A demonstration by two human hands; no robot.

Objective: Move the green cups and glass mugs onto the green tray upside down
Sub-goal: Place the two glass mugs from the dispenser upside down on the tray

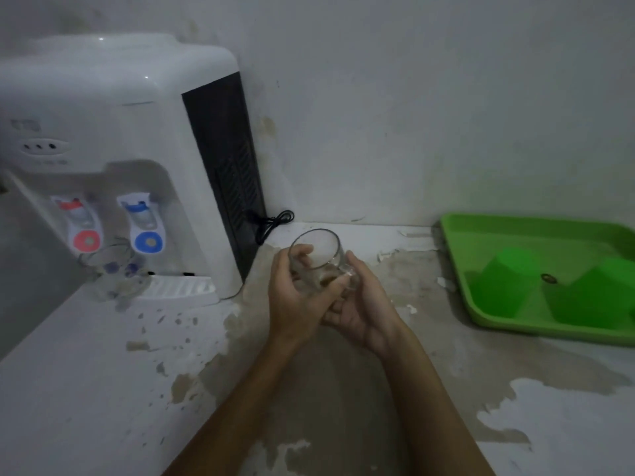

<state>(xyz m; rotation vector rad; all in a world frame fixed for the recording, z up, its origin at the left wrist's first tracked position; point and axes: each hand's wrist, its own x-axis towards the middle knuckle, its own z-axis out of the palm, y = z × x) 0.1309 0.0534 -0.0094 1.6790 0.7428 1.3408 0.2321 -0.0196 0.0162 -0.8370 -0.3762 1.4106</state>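
Observation:
Both hands hold a clear glass mug above the middle of the counter, its open mouth tilted up and away from me. My left hand wraps its left side. My right hand grips the handle side from below. At the right, a green tray carries two green cups, one at its left and one at its right, both upside down. A second glass mug with blue flower prints stands upright by the dispenser's drip grate.
A white water dispenser with red and blue taps fills the left rear. Its black cord lies coiled against the wall. The counter is worn white with bare patches. Its left edge runs diagonally past the dispenser.

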